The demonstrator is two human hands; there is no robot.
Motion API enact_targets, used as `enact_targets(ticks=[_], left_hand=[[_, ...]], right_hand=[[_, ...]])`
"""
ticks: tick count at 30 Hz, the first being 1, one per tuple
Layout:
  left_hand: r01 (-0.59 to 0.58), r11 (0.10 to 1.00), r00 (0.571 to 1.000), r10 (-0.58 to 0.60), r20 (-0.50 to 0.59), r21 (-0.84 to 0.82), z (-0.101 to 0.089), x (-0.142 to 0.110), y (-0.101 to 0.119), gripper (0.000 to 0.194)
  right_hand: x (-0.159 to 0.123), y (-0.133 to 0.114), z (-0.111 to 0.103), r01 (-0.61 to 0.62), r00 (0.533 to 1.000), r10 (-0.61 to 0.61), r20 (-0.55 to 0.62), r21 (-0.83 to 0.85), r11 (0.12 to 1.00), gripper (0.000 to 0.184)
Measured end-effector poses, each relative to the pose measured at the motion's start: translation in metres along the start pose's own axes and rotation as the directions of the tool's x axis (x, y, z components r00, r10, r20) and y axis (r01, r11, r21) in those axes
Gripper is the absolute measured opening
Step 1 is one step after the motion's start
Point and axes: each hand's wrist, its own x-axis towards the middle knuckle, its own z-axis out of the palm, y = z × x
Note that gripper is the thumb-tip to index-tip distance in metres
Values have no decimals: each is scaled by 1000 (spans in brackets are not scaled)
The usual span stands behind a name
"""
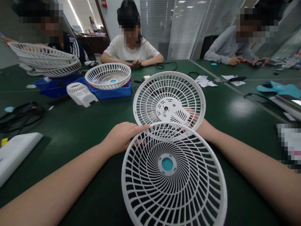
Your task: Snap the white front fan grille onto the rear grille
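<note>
Two white plastic fan grilles meet in front of me over the dark green table (77, 125). The near one, a front grille (174, 175) with swirled ribs and a blue centre cap, lies low and tilted toward me. My left hand (123, 135) grips its far-left rim, fingers curled over the edge. The rear grille (169, 100), with a flat white hub and a centre hole, stands tilted up behind it. My right hand (199, 124) holds that rear grille at its lower right, mostly hidden behind the ribs.
Blue trays (110, 92) at the back left hold another grille (108, 75), with a white motor cover (81, 93) beside them. Stacked grilles (47, 61) sit far left. Black cables (21, 114) and a white box (16, 150) lie left. Three people sit across the table.
</note>
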Motion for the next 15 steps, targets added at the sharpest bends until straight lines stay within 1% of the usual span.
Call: enact_targets(ticks=[3, 5, 8, 11, 13, 15], left_hand=[[-40, 992, 997, 46, -54, 116, -4, 1, 2, 45], [-34, 982, 997, 47, -66, 188, -5, 2, 4, 45], [-14, 963, 994, 42, -99, 271, -6, 1, 6, 47], [25, 950, 989, 22, -145, 310, -7, 1, 7, 46], [58, 946, 989, -12, -145, 318, -8, 0, 8, 45], [71, 947, 991, -32, -130, 313, -8, 1, 7, 46]], right_hand=[[-1, 1, 1, 84, 996, -85, -28, -23, 996, 49], [-2, 3, 1, 79, 996, -80, -44, -13, 997, 52], [-2, 3, 0, 52, 999, -52, -1, 13, 999, 52], [-1, 3, -1, 81, 996, -81, 23, -6, 997, 48], [-1, 3, -1, 106, 994, -106, 6, -13, 994, 47], [-2, 6, 0, 108, 994, -108, -3, -4, 994, 50]])
